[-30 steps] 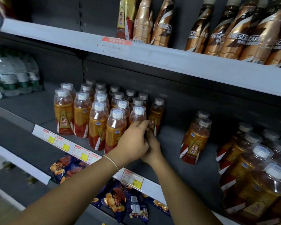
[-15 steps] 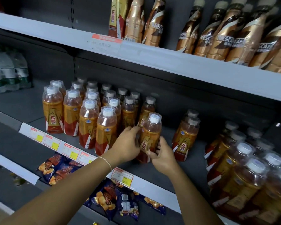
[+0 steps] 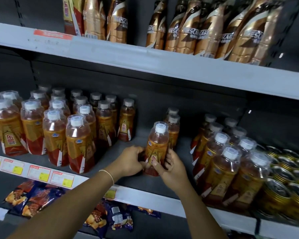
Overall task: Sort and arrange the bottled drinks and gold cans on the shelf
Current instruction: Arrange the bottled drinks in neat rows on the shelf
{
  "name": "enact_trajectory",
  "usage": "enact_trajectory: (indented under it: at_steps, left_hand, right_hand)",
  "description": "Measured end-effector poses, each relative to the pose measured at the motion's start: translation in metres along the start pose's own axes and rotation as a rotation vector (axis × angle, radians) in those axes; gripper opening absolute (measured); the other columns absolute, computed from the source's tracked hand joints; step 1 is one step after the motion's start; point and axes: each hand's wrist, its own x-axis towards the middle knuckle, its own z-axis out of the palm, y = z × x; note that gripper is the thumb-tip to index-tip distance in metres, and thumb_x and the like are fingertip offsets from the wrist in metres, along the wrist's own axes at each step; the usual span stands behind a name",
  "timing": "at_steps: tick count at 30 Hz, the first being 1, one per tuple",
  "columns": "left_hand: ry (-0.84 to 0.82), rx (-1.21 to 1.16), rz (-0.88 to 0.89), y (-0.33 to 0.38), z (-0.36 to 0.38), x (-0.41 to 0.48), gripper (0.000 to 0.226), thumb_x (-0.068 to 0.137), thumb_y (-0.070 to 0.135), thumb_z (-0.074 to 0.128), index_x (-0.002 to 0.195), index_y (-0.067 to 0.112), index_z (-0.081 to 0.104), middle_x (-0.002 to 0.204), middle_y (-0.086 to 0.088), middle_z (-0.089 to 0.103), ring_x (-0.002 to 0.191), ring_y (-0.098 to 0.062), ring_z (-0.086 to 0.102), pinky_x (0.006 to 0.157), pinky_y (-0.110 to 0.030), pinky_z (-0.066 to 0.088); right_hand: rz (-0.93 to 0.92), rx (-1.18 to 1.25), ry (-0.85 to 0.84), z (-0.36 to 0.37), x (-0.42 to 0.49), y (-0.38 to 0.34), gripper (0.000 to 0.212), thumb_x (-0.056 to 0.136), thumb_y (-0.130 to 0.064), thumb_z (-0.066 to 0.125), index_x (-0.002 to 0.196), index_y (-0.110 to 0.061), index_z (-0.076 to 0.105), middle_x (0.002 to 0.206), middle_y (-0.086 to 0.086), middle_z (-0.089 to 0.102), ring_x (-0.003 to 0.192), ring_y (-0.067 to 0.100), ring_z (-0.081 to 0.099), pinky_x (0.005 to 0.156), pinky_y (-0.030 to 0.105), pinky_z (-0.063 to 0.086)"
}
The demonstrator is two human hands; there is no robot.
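An orange drink bottle [image 3: 157, 144] with a white cap stands upright near the middle of the dark shelf [image 3: 138, 185]. My left hand [image 3: 129, 161] grips its lower left side and my right hand [image 3: 171, 167] grips its lower right side. A block of several like bottles [image 3: 59, 128] stands to the left. Two more bottles [image 3: 173, 125] stand right behind the held one. Another group of bottles [image 3: 231, 163] stands at the right, with gold cans [image 3: 286, 187] beyond them at the far right.
The upper shelf [image 3: 162, 66] carries brown and gold coffee bottles [image 3: 205, 26]. Price tags [image 3: 40, 172] line the shelf's front edge. Snack bags [image 3: 110, 216] lie on the shelf below. Bare shelf floor shows between the left block and the held bottle.
Both hands have carried the bottle to the right, away from the left block, to a spot in front of the two middle bottles. The view has shifted right, bringing the gold cans in.
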Motion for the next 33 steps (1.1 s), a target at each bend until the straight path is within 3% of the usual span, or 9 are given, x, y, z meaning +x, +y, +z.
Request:
enact_trajectory:
  at_steps: [4, 7, 12, 17, 21, 24, 29, 31, 33]
  left_hand:
    - [-0.047, -0.092, -0.011, 0.003, 0.014, 0.003, 0.052, 0.082, 0.022, 0.075, 0.130, 0.023, 0.055, 0.124, 0.008, 0.064, 0.114, -0.008, 0.059, 0.101, -0.024, 0.043]
    - [-0.068, -0.117, -0.005, 0.006, 0.026, 0.004, 0.056, 0.088, 0.024, 0.069, 0.138, 0.024, 0.044, 0.130, 0.006, 0.060, 0.119, -0.010, 0.055, 0.105, -0.028, 0.042]
    - [-0.033, -0.094, 0.033, 0.009, 0.038, 0.005, 0.055, 0.092, 0.024, 0.063, 0.142, 0.024, 0.041, 0.130, 0.006, 0.059, 0.120, -0.012, 0.055, 0.097, -0.016, 0.038]
    - [0.015, -0.005, 0.084, 0.008, 0.043, 0.008, 0.056, 0.092, 0.028, 0.061, 0.144, 0.021, 0.039, 0.129, -0.005, 0.060, 0.118, -0.022, 0.053, 0.103, -0.036, 0.042]
    - [0.042, 0.051, 0.072, 0.006, 0.047, 0.010, 0.059, 0.093, 0.034, 0.059, 0.146, 0.022, 0.036, 0.131, -0.005, 0.059, 0.119, -0.025, 0.050, 0.107, -0.040, 0.037]
    - [0.055, 0.055, 0.077, 0.005, 0.049, 0.009, 0.060, 0.093, 0.036, 0.059, 0.146, 0.022, 0.036, 0.131, -0.004, 0.058, 0.119, -0.022, 0.049, 0.106, -0.039, 0.038]
    - [-0.011, 0.056, 0.095, 0.005, 0.039, 0.010, 0.061, 0.091, 0.032, 0.065, 0.145, 0.024, 0.039, 0.136, 0.000, 0.057, 0.123, -0.021, 0.049, 0.107, -0.033, 0.039]
    - [-0.008, 0.083, 0.138, 0.004, 0.029, 0.005, 0.054, 0.090, 0.024, 0.066, 0.140, 0.022, 0.047, 0.134, 0.001, 0.059, 0.122, -0.020, 0.053, 0.106, -0.026, 0.039]
    - [0.024, 0.132, 0.146, 0.001, 0.016, -0.002, 0.050, 0.090, 0.017, 0.062, 0.139, 0.017, 0.050, 0.134, -0.002, 0.060, 0.122, -0.021, 0.054, 0.103, -0.021, 0.039]
  right_hand:
    - [-0.006, -0.018, 0.089, -0.007, -0.006, 0.002, 0.044, 0.084, -0.012, 0.077, 0.114, -0.037, 0.055, 0.105, -0.029, 0.069, 0.103, -0.007, 0.064, 0.080, 0.009, 0.050]
    - [-0.022, -0.042, 0.145, -0.010, -0.008, 0.003, 0.044, 0.082, -0.016, 0.079, 0.116, -0.034, 0.057, 0.111, -0.015, 0.069, 0.102, -0.002, 0.066, 0.086, 0.020, 0.054]
    - [-0.032, -0.081, 0.191, -0.015, -0.008, 0.005, 0.044, 0.081, -0.017, 0.080, 0.112, -0.038, 0.056, 0.110, -0.017, 0.068, 0.102, -0.004, 0.065, 0.088, 0.019, 0.051]
    - [-0.028, -0.081, 0.189, -0.017, -0.005, 0.006, 0.047, 0.083, -0.011, 0.078, 0.116, -0.035, 0.056, 0.112, -0.015, 0.068, 0.103, -0.004, 0.064, 0.094, 0.023, 0.052]
    - [0.006, -0.115, 0.210, -0.017, -0.004, 0.004, 0.059, 0.081, -0.014, 0.079, 0.132, -0.021, 0.050, 0.117, -0.012, 0.065, 0.110, 0.003, 0.062, 0.103, 0.033, 0.048]
    - [0.020, -0.137, 0.236, -0.017, -0.004, 0.003, 0.055, 0.080, -0.015, 0.080, 0.126, -0.021, 0.050, 0.115, -0.007, 0.066, 0.109, 0.006, 0.063, 0.102, 0.037, 0.050]
    - [0.045, -0.174, 0.262, -0.012, -0.008, -0.006, 0.048, 0.081, -0.016, 0.080, 0.116, -0.030, 0.050, 0.114, -0.007, 0.065, 0.100, 0.001, 0.064, 0.092, 0.029, 0.054]
    - [-0.008, -0.281, 0.424, -0.003, -0.014, -0.014, 0.050, 0.077, -0.016, 0.082, 0.113, -0.027, 0.050, 0.113, -0.005, 0.057, 0.097, 0.004, 0.059, 0.088, 0.026, 0.051]
    - [-0.193, -0.388, 0.583, 0.011, -0.020, -0.024, 0.045, 0.074, -0.010, 0.083, 0.102, -0.024, 0.050, 0.104, -0.005, 0.049, 0.085, 0.003, 0.055, 0.078, 0.010, 0.044]
